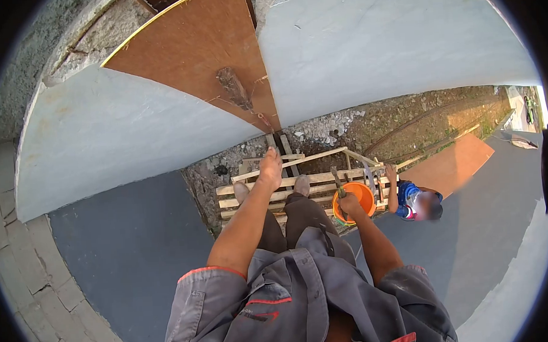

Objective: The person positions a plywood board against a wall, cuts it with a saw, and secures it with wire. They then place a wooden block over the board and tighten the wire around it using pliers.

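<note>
My left hand (271, 169) is stretched forward, its fingers closed at the end of a narrow wooden strip (271, 140) below the brown board (201, 39). A rough, dark wooden piece (233, 87) lies against that board, with thin string or wire around its lower end. Over the orange bucket (365, 197), my right hand (350, 205) grips a tool (337, 179) by its handle; the tool's type is unclear. Both my feet are on a slatted wooden platform (263, 196).
Pale grey wall panels (390, 37) flank the brown board. To the right, below the platform, is another person (419, 201) in blue, one hand at its edge. Dirt and rubble (406, 119) lie along the wall. A brown sheet (451, 166) is at the right, paving blocks (37, 273) at the left.
</note>
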The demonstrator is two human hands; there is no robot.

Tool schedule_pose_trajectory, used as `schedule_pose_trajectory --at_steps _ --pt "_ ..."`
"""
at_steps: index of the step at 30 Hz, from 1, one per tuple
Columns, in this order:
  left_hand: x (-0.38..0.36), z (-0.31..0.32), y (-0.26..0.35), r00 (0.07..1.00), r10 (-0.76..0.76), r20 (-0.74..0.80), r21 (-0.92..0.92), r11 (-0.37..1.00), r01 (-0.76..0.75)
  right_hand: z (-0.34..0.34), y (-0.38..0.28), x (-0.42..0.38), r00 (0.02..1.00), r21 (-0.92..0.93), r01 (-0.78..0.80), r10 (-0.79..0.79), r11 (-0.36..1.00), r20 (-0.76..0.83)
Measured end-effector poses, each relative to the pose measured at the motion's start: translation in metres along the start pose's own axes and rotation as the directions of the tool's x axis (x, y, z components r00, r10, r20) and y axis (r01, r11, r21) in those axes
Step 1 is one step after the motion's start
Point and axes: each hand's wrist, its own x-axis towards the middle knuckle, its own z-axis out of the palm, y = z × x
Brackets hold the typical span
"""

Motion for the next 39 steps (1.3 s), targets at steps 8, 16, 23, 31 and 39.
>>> schedule_pose_trajectory --at_steps 8,16,23,31,39 --pt "0.068 -0.060 -0.070 0.996 -0.002 0.093 -0.025 1.000 0.004 -0.065 -0.029 -0.047 0.956 0.142 -0.226 0.247 0.964 -0.156" --pt "0.038 -0.084 -0.086 0.996 -0.021 0.092 0.063 0.998 0.016 -0.051 -0.020 -0.037 0.955 0.053 -0.279 0.282 0.959 -0.086" --pt "-0.056 -0.034 -0.035 0.992 -0.042 -0.120 0.143 0.988 0.059 -0.043 -0.047 -0.043 0.999 -0.348 -0.042 0.051 0.936 0.018" --pt "-0.052 -0.042 -0.057 0.990 -0.013 -0.143 0.167 0.985 0.037 -0.049 -0.039 -0.026 0.983 -0.669 0.175 -0.172 0.722 0.072" --pt "-0.061 -0.026 -0.063 0.987 0.012 -0.159 0.167 0.986 0.015 -0.052 0.029 0.011 0.987 -0.488 0.155 -0.111 0.859 0.118"
